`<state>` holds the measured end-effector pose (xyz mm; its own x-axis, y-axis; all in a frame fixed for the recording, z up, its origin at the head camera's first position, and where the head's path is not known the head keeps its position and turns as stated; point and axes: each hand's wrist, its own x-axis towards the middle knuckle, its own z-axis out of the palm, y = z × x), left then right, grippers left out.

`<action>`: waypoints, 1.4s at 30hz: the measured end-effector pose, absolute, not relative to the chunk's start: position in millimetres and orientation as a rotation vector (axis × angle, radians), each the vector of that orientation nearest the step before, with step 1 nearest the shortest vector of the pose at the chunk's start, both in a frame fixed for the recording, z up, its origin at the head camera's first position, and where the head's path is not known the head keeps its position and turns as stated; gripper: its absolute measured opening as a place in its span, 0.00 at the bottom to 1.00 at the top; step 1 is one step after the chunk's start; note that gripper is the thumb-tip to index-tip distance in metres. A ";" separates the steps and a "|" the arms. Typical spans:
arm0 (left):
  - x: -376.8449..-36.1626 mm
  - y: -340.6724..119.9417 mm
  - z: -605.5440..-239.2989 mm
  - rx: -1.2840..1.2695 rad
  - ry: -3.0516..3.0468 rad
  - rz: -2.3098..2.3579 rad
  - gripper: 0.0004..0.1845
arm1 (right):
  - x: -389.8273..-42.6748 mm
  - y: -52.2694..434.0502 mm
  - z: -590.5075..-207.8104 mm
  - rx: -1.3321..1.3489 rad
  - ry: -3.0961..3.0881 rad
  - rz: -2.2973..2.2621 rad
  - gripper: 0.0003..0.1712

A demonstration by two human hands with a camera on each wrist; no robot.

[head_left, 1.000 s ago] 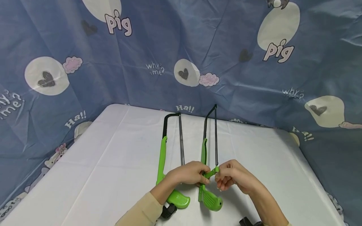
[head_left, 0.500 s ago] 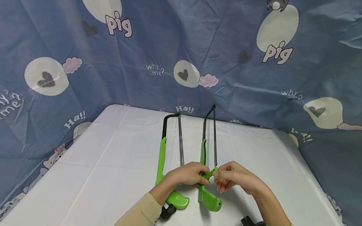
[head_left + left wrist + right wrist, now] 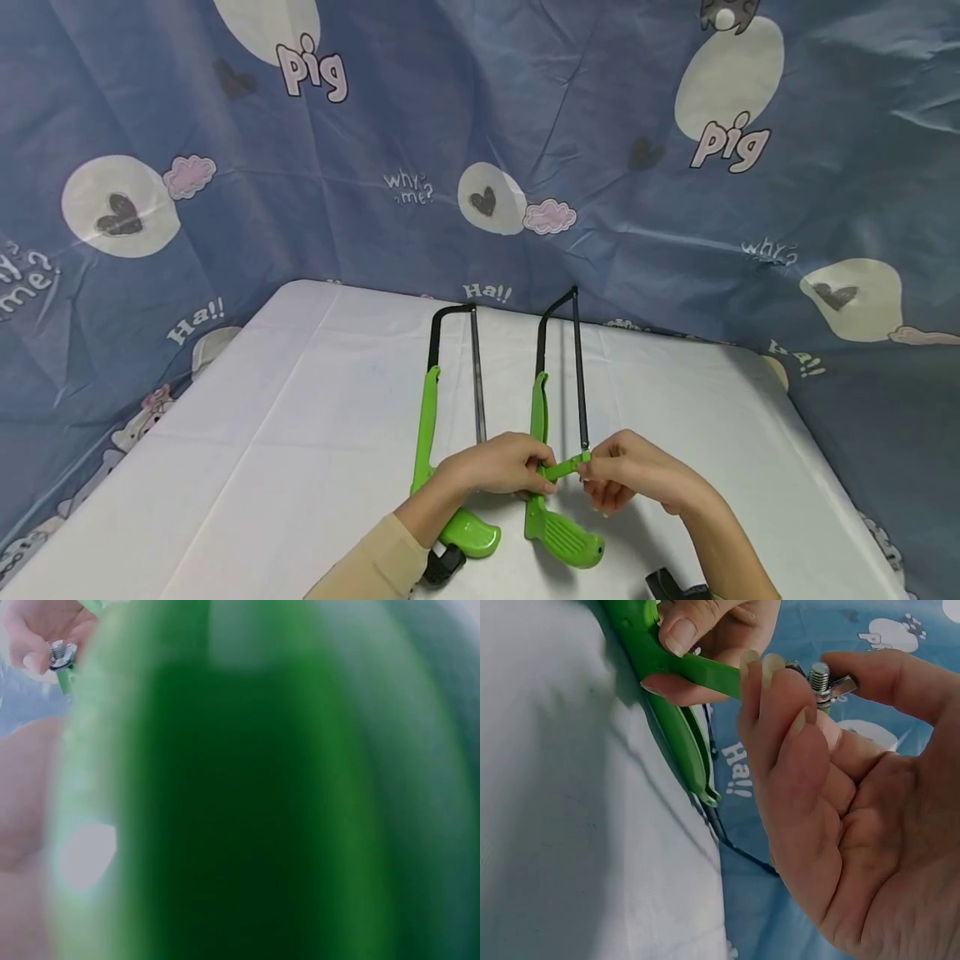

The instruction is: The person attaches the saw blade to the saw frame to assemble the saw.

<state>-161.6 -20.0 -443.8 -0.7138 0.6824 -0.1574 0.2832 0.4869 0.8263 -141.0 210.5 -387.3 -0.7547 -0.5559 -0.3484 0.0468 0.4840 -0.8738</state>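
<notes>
On the white table (image 3: 300, 433), near its front edge, I held the right-hand hacksaw (image 3: 542, 417) upright on its frame. My left hand (image 3: 498, 464) gripped its green arm just above the handle, fingers curled round it. My right hand (image 3: 630, 475) pinched the wing nut (image 3: 826, 681) at the blade's near end between thumb and fingertips. Just to the left, a second hacksaw (image 3: 442, 417) lay flat on the cloth, its handle partly under my left wrist.

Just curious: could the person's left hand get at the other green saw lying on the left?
Probably yes. The left hand grips the right saw, and the left saw lies uncovered right beside it; it would have to let go first.
</notes>
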 end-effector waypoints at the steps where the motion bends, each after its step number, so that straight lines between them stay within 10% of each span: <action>1: -161.5 -20.3 -444.0 0.798 2.263 1.134 0.03 | -141.1 211.0 -387.4 -0.413 2.125 -1.264 0.21; 42: -154.4 -22.5 -433.9 0.840 2.377 0.888 0.20 | -144.4 215.4 -420.7 -0.344 2.398 -0.842 0.09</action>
